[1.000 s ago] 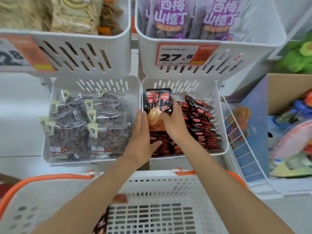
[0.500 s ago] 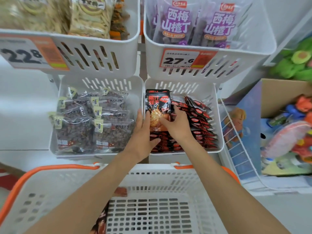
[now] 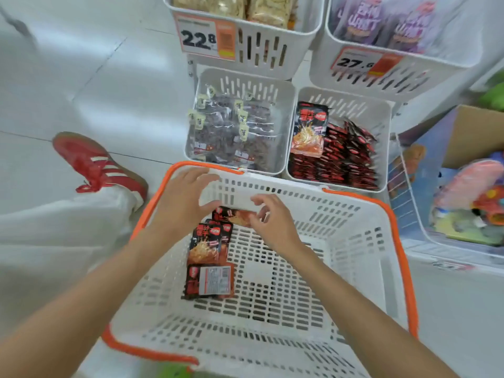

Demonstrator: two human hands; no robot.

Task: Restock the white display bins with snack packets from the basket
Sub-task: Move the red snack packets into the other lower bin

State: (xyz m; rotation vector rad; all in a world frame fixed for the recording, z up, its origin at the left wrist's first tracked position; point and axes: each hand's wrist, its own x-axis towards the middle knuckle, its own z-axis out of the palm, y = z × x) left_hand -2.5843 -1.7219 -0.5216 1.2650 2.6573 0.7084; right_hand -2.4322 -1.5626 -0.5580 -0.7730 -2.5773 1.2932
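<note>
both hands have left the white slotted display bin (image 3: 362, 107), where the newly placed black-and-red snack packet (image 3: 309, 129) stands, for the orange-rimmed white plastic basket (image 3: 354, 241): left hand (image 3: 182, 199) loosely spread and empty, right hand (image 3: 274, 222) reaching a further red packet (image 3: 237, 215), grip unclear, so likely the next pick.

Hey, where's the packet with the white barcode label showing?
Head view: the barcode packet lies on the basket floor, left of centre, just below the face-up red packets.

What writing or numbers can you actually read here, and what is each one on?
"22" with a raised "8": left price tag, on the upper left bin.
"27.6": right price tag, on the upper right bin.
Purple packets, red-and-black packets, back label in the basket: too blurred or small to read.
</note>
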